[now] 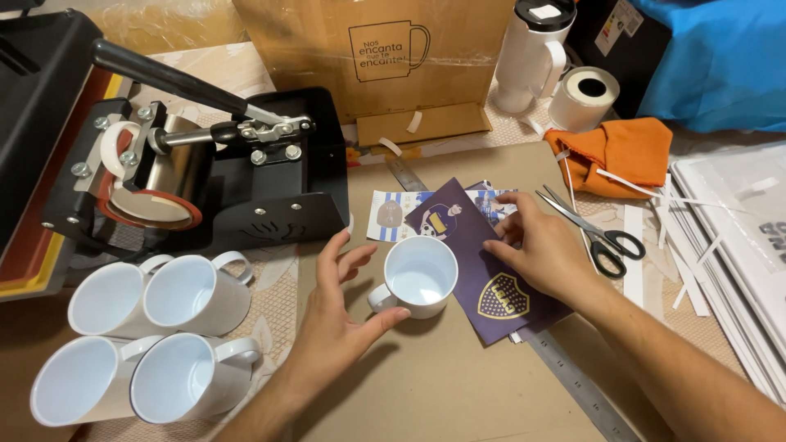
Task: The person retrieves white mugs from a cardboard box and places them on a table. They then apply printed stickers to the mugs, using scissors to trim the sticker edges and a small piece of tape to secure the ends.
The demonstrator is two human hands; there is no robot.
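Head view, the only one I get: my left hand (340, 315) is spread wide, thumb tip touching the lower side of the white mug (419, 276) near its handle at about 8 o'clock, fingers fanned up past the rim on the left, nothing gripped. My right hand (540, 245) lies flat with fingers loosely spread on the dark purple printed sheet (483, 270), pinning it, not pinching anything. The mug stands upright, mouth up, at frame centre on the brown counter (442, 385), its right side over the sheet's edge. I judge it glazed ceramic: stiff, moderately heavy, slick, chips if knocked, so best taken by the handle or wrapped round the body. The sheet looks thin, light and floppy, easy to crease; lift it by a corner or edge. A steel ruler (573, 381) runs under the sheet toward 5 o'clock. Scissors (602, 237) lie at 3 o'clock, an orange cloth (618, 151) at 2 o'clock beside a tape roll (583, 96). Four more white mugs (151, 336) lie on their sides at 8 o'clock, a black mug press (213, 164) at 10 o'clock, a cardboard box (385, 57) at 12 o'clock. Counter cluttered, paper strips scattered right.
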